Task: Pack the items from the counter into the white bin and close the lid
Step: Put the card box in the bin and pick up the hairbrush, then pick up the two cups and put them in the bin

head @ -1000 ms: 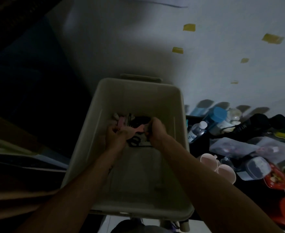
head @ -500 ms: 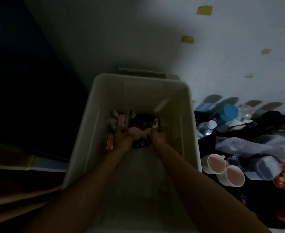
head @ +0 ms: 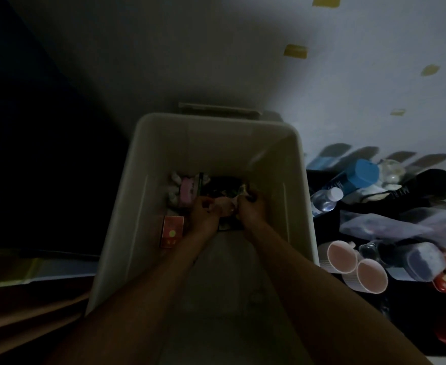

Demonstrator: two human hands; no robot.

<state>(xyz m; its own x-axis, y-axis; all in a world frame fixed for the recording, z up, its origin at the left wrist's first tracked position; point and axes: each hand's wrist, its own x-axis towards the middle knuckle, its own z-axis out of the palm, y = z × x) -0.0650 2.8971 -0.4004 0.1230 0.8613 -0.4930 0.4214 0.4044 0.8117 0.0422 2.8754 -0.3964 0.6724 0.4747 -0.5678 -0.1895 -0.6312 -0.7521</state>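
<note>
Two grips, left hand (head: pixel 203 216) and right hand (head: pixel 252 210), still curled round pink item (head: pixel 223 205), deeper in white bin (head: pixel 216 143)

One white bin (head: pixel 216 122), one red box (head: pixel 172 231). Two hands (head: pixel 203 210) (head: pixel 252 210), one pink item (head: pixel 223 204). Two pink cups (head: pixel 342 256) (head: pixel 372 275), one water bottle (head: pixel 324 200).

Partial white "MAY" lettering on the black tube (head: pixel 398 194) and blue-capped bottle (head: pixel 349 179).

White bin (head: pixel 216 148) stands open-topped. Red box (head: pixel 171 231) lies flat by its left wall, pink piece (head: pixel 223 205) down at the far end, gripped between left hand (head: pixel 203 216) and right hand (head: pixel 252 213).
</note>
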